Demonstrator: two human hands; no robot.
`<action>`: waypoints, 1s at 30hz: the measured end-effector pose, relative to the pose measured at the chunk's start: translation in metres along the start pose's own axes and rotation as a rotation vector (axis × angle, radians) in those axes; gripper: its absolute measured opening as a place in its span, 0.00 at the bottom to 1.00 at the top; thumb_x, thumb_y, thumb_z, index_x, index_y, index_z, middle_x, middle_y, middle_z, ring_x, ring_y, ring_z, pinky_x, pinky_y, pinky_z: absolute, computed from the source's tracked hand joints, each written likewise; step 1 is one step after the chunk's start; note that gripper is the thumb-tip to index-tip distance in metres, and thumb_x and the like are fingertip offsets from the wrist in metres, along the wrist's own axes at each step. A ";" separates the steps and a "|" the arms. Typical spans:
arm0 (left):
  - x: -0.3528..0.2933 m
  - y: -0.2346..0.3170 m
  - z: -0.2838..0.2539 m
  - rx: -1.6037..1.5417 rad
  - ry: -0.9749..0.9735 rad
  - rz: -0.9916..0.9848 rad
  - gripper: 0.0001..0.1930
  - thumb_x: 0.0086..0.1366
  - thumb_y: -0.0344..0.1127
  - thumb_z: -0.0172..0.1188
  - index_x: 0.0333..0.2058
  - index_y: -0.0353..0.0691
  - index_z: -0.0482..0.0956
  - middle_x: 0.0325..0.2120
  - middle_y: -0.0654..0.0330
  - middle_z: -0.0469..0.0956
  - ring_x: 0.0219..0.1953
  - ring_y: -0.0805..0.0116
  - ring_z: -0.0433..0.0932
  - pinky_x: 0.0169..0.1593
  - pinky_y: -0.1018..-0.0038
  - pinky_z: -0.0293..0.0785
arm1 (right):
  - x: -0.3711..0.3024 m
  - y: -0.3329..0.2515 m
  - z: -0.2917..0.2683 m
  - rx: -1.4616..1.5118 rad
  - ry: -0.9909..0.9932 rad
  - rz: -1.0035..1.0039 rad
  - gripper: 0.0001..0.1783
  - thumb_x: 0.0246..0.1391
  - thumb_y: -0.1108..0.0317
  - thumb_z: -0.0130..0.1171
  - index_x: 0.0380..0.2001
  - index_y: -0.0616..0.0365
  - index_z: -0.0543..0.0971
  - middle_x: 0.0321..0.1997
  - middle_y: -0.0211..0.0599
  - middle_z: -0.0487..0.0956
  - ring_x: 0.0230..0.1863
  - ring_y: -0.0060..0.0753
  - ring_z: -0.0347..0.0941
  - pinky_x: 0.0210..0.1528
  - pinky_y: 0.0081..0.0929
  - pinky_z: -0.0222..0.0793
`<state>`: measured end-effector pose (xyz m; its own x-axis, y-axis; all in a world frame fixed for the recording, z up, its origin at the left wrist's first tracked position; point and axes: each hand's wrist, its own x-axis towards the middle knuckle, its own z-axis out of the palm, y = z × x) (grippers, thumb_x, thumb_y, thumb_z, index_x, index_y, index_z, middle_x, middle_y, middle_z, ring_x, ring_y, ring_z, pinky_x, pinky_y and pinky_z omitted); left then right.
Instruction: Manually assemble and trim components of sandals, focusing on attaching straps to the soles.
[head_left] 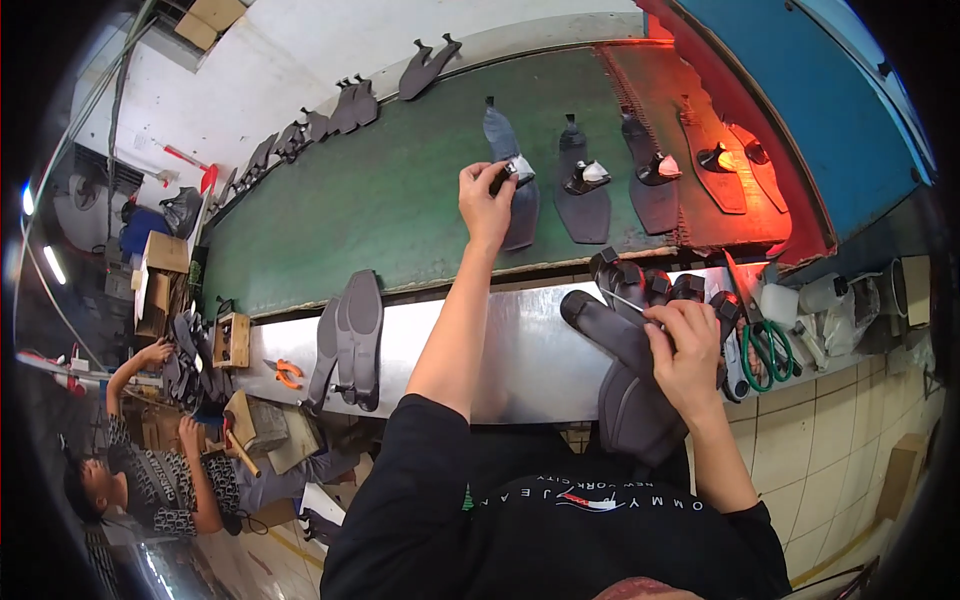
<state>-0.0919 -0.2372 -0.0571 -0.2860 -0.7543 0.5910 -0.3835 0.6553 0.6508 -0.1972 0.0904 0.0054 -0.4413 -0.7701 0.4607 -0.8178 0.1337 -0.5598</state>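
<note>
My left hand [486,208] reaches over the green conveyor belt [380,170]. Its fingers pinch a small black part at the strap of a dark shoe sole [523,222], beside a white wrap. My right hand [688,350] is closed round a thin pale rod-like tool [622,301], whose tip points up and left over the metal ledge. Under and beside that hand are dark sandals [605,330] with black blocky heels [628,274]. Farther right on the belt lie more soles, among them one with a white-wrapped strap [582,205].
A red-lit hood [745,110] covers the belt's right end. Orange-handled pliers [288,374] and loose soles [358,325] lie on the metal ledge [530,350]. Green-handled scissors [766,355] are at the right. Another person [180,470] works at the left.
</note>
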 end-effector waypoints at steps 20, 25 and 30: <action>-0.188 0.149 -0.179 -1.275 -0.423 -0.829 0.15 0.56 0.20 0.59 0.44 0.34 0.77 0.44 0.52 0.77 0.42 0.70 0.78 0.44 0.75 0.78 | -0.019 -0.062 -0.029 1.478 -0.346 0.300 0.22 0.40 0.70 0.65 0.32 0.54 0.61 0.32 0.29 0.65 0.29 0.20 0.60 0.33 0.16 0.57; -0.196 0.149 -0.190 -1.271 -0.408 -0.820 0.17 0.56 0.20 0.59 0.46 0.33 0.75 0.44 0.53 0.78 0.40 0.71 0.78 0.40 0.76 0.80 | -0.051 -0.075 -0.031 0.776 -0.401 0.104 0.19 0.41 0.73 0.66 0.36 0.62 0.71 0.31 0.32 0.73 0.33 0.21 0.67 0.36 0.17 0.62; -0.199 0.148 -0.191 -1.279 -0.415 -0.832 0.16 0.56 0.20 0.59 0.45 0.33 0.76 0.43 0.53 0.78 0.38 0.72 0.78 0.38 0.77 0.79 | -0.057 -0.089 -0.033 0.773 -0.414 0.170 0.27 0.42 0.78 0.62 0.50 0.64 0.74 0.40 0.45 0.79 0.40 0.31 0.76 0.45 0.24 0.69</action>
<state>0.0759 0.0175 0.0124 -0.6748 -0.7228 -0.1486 0.3533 -0.4933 0.7949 -0.1115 0.1424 0.0516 -0.2426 -0.9617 0.1276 -0.2097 -0.0765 -0.9748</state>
